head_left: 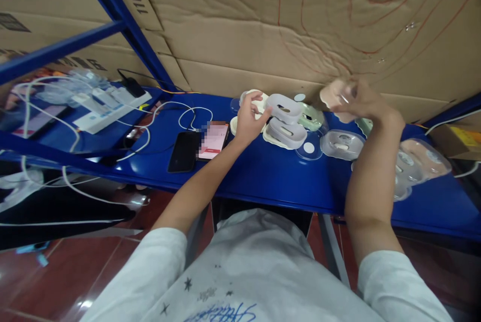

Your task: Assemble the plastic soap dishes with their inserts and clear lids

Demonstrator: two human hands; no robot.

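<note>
My left hand [250, 117] is beside a stack of grey oval plastic dishes, its thumb and fingers apart. The upper grey dish [282, 106], with a slot in its middle, sits by my thumb; a lower grey dish [289, 133] rests over a cream piece [271, 137]. Blurred by motion, my right hand [366, 101] is raised at the back of the table with a beige oval dish [334, 95] in its fingers. Under and beside it are a green dish [311, 115], a clear oval lid [310, 147] with a white round sticker, and another grey dish [342, 142].
On the blue table [248, 172] lie a black phone [183, 151] and a lit phone [214, 141]. A power strip [110, 111] with white cables is at left. Lidded dishes [424, 159] sit at right, near a cardboard box [456, 139]. Cardboard [240, 26] walls the back.
</note>
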